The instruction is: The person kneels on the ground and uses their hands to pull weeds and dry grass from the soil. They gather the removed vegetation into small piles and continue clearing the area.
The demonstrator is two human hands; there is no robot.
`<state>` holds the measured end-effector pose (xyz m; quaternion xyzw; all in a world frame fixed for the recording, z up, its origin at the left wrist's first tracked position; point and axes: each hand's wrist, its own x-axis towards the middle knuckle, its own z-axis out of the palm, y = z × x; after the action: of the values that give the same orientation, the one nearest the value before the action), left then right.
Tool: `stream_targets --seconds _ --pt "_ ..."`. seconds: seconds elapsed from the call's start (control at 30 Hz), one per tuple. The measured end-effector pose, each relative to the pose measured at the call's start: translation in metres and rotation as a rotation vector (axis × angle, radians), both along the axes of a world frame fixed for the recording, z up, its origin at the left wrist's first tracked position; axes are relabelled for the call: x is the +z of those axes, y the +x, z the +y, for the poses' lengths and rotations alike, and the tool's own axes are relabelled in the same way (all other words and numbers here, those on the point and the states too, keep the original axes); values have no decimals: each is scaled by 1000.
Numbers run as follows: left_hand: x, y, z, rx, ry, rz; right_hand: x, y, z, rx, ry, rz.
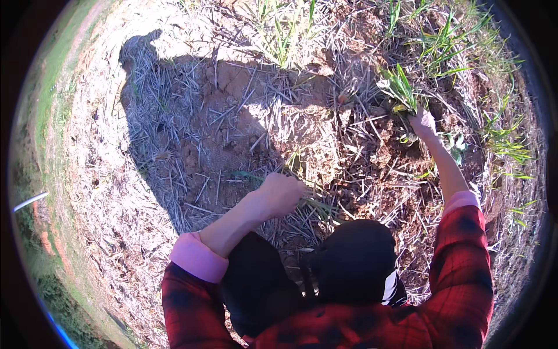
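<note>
My right hand (422,124) reaches out to the upper right, its fingers around the base of a leafy green grass tuft (402,89) beside some yellowing leaves. Just to the right of that wrist grows a low broad-leaved plant (457,146). My left hand (285,194) is curled in front of my knees, over the straw. Long green blades (320,205) show below and beside its fingers. The fingertips are turned down and blurred, so whether the hand grips the blades cannot be told.
Dry straw (279,118) covers reddish-brown soil (226,148). Grass clumps stand at the top middle (282,41) and upper right (442,46). My dark-clad knees (355,257) are close below my hands. A green grass strip (56,83) runs along the far left.
</note>
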<state>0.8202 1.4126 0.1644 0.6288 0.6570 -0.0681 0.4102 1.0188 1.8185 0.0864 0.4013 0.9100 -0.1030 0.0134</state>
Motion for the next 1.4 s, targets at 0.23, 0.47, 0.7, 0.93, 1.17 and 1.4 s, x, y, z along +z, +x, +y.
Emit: stream_targets --seconds 0.23,0.47,0.7,0.93,1.17,1.4 --pt "60 -18 73 1050 534 -418 -17 10 6 32 -86 0" --pt "270 15 134 922 1162 -1492 -18 11 -3 8 -125 73" --pt "366 55 181 233 1122 -1407 -17 13 8 52 -133 57" --pt "375 65 192 -90 943 -1433 -9 22 -5 -19 -214 53" --pt "329 2 166 -109 1059 -1332 -22 23 -3 -34 -200 56" --pt "118 -144 63 1466 778 -499 -31 30 -1 0 -112 163"
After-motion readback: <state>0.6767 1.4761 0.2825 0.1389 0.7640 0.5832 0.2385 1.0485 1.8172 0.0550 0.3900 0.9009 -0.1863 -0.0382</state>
